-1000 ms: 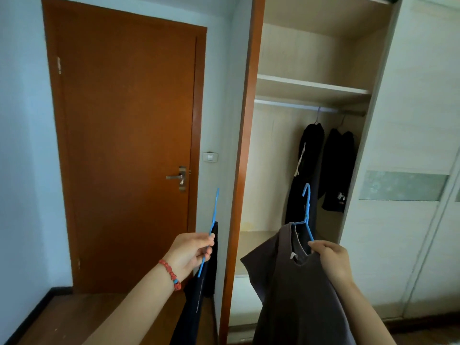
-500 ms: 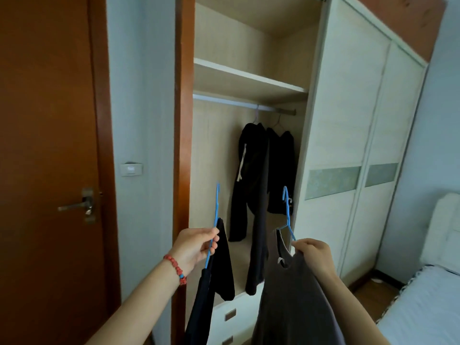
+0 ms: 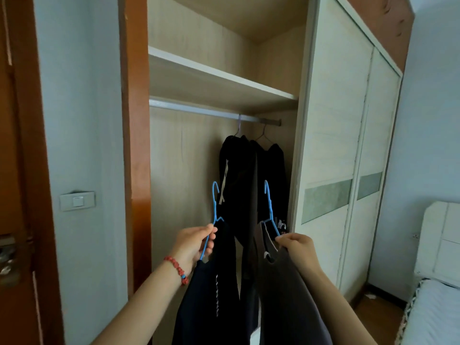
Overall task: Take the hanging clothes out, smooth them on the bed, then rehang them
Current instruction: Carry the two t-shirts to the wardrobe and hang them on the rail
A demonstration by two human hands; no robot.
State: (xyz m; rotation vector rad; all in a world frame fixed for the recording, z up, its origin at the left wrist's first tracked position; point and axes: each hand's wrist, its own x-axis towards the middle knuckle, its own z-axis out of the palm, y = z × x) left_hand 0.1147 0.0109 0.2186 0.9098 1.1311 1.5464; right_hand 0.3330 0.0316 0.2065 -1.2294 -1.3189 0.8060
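Blue hangers are pinched before the open wardrobe: the left hand holds one bearing a black garment, the right hand another bearing a grey garment. Both hems are cut off below. Dark clothes hang on the rail, hard to tell apart.

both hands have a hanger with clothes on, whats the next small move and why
Probably lift the left hand so its blue hanger hooks onto the rail. The rail's left stretch is bare, two dark garments hang at its right end, and the hook sits well below it.
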